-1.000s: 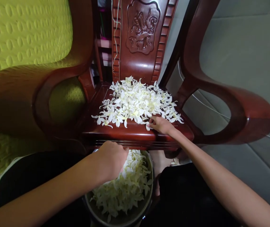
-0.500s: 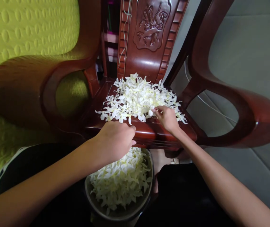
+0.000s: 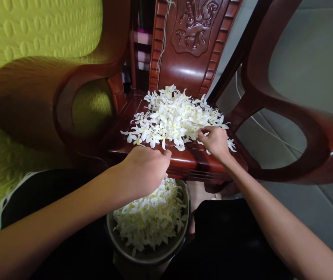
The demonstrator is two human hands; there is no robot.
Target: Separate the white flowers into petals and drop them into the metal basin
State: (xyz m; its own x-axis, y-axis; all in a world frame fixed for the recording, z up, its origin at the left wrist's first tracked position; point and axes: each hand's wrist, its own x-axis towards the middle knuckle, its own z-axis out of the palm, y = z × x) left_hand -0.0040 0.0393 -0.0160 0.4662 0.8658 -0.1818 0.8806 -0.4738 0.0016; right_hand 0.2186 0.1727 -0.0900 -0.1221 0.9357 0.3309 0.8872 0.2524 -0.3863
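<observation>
The lone view looks from the wearer's head, forward and steeply down, near the hands [image 3: 144,171], facing the chair [image 3: 194,70]; its lower edge seems too dark to read.

The right hand [image 3: 217,143] moved from the seat's [image 3: 184,159] front edge farther back and to the right, its fingers [image 3: 203,132] coming to the loose white flowers [image 3: 172,112] there. The left hand [image 3: 145,169] rose from below the seat's front edge until it overlapped that edge.
</observation>
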